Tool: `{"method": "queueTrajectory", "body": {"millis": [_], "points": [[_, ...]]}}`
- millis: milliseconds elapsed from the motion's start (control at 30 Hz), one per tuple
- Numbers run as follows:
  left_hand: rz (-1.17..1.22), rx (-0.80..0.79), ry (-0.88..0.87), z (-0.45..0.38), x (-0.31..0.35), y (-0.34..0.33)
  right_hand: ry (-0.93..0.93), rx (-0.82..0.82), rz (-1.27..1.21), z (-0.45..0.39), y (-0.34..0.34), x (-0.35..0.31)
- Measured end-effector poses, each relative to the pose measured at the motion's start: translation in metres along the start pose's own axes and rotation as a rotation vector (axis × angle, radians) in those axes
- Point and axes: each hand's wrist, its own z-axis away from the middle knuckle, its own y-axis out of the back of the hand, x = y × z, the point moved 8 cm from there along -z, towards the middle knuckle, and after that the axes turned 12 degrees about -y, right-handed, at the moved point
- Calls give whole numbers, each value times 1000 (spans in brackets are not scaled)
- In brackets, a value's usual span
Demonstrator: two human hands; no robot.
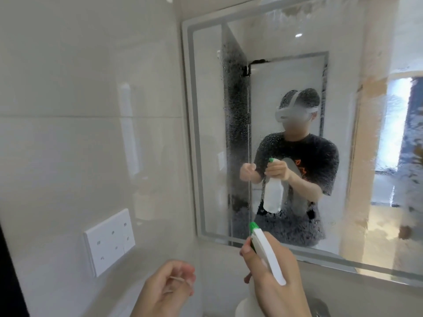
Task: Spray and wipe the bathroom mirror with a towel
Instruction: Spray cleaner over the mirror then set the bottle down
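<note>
The bathroom mirror hangs on the wall ahead, its glass speckled with spray droplets and foamy smears toward the right side. My right hand grips a white spray bottle with a green nozzle, pointed at the lower part of the mirror, index finger on the trigger. My left hand hovers to the left at the same height, fingers loosely curled, holding nothing. No towel shows in view. The mirror reflects a person in a dark shirt holding the bottle.
A white multi-socket wall plate sits on the tiled wall at lower left. The mirror's lit frame edge runs down beside it. A dark edge borders the far left of the view.
</note>
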Motion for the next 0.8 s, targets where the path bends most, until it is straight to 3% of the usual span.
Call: {"method": "queueTrajectory", "body": {"millis": [200, 800], "points": [[13, -38, -119, -18, 35, -7, 133, -33, -16, -15, 9, -32], [27, -42, -326, -87, 119, -34, 229, 60, 49, -45, 65, -93]]}}
